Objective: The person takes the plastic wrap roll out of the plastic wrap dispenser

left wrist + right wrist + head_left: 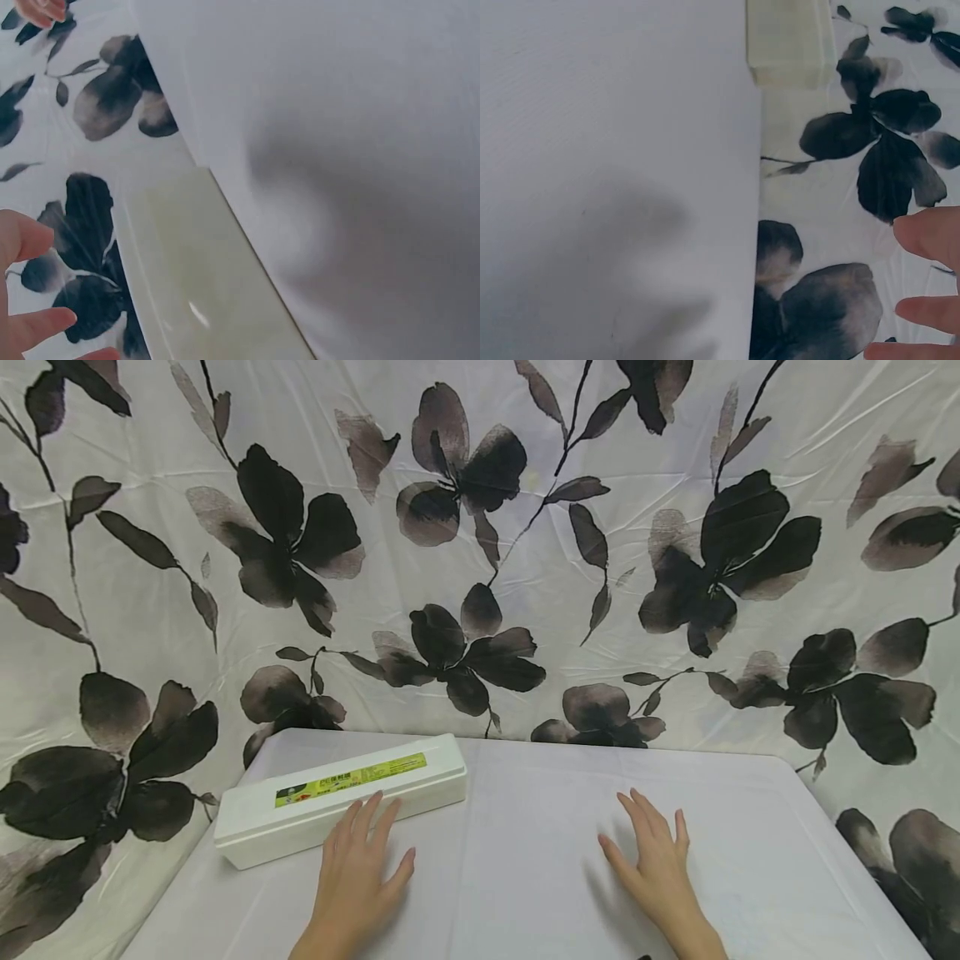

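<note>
A long white lidded box (345, 797) with a yellow-green label (351, 779) on top lies slantwise on the left of the white table. My left hand (358, 868) is just in front of the box, fingers spread, its fingertips overlapping the box's front side in the head view. Over the right half of the table is my right hand (654, 864), fingers apart, holding nothing, with its shadow on the surface beside it. In the left wrist view the box (202, 270) shows below a few of my fingers' level. The right wrist view catches one end of the box (791, 45).
The white table (540, 827) has rounded far corners. Behind it hangs a pale cloth (480, 568) printed with dark flowers, which also shows past both table sides. A small dark object (645, 957) peeks in at the bottom edge near my right wrist.
</note>
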### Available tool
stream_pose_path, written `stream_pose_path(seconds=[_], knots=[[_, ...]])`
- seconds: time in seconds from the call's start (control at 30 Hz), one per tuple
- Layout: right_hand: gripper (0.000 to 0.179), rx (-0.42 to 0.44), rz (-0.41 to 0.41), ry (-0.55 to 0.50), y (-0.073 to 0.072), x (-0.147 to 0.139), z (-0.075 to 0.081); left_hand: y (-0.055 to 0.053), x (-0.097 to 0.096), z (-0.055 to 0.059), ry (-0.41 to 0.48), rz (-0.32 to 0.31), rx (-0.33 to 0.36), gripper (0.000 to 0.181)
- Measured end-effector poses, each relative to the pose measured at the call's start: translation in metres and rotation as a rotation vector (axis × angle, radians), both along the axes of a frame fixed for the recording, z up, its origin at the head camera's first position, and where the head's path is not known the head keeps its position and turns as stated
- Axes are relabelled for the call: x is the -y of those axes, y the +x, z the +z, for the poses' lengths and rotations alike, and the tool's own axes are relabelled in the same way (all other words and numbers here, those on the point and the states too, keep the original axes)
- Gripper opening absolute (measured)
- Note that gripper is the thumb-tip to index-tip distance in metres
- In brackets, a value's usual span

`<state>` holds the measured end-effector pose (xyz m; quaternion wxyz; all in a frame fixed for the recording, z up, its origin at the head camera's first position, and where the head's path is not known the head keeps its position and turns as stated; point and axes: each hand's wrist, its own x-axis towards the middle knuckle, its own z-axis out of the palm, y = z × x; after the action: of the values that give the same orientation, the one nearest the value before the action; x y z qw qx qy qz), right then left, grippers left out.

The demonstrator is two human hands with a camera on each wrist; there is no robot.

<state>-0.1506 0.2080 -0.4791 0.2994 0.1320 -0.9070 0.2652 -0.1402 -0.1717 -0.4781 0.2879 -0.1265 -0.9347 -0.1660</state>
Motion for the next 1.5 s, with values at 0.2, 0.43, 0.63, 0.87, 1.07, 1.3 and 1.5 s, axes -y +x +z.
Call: stream_pose_path(seconds=[0.2, 0.43, 0.63, 0.87, 1.07, 1.3, 1.5], knots=[[0.057, -0.020, 0.028, -0.051, -0.005, 0.006, 0.003, 0.001, 0.015, 0.006, 0.047, 0.021, -0.047, 0.064], [0.054, -0.012, 0.041, -0.097, -0.014, 0.017, 0.007, 0.002, 0.034, 0.010, 0.094, 0.055, -0.071, 0.063], [0.050, -0.034, 0.073, -0.139, -0.022, 0.027, 0.009, 0.001, 0.051, 0.014, 0.163, 0.115, -0.072, 0.060], [0.049, 0.018, 0.104, -0.191, -0.033, 0.039, 0.011, 0.003, 0.072, 0.017, 0.246, 0.201, -0.047, 0.057], [0.046, 0.063, 0.144, -0.252, -0.044, 0.051, 0.011, 0.003, 0.093, 0.013, 0.314, 0.257, -0.079, 0.056], [0.047, 0.112, 0.208, -0.325, -0.056, 0.070, 0.010, 0.003, 0.122, 0.010, 0.371, 0.373, -0.015, 0.054], [0.043, 0.232, 0.250, -0.490, -0.064, 0.085, 0.008, 0.000, 0.141, 0.005, 0.546, 0.437, 0.110, 0.053]])
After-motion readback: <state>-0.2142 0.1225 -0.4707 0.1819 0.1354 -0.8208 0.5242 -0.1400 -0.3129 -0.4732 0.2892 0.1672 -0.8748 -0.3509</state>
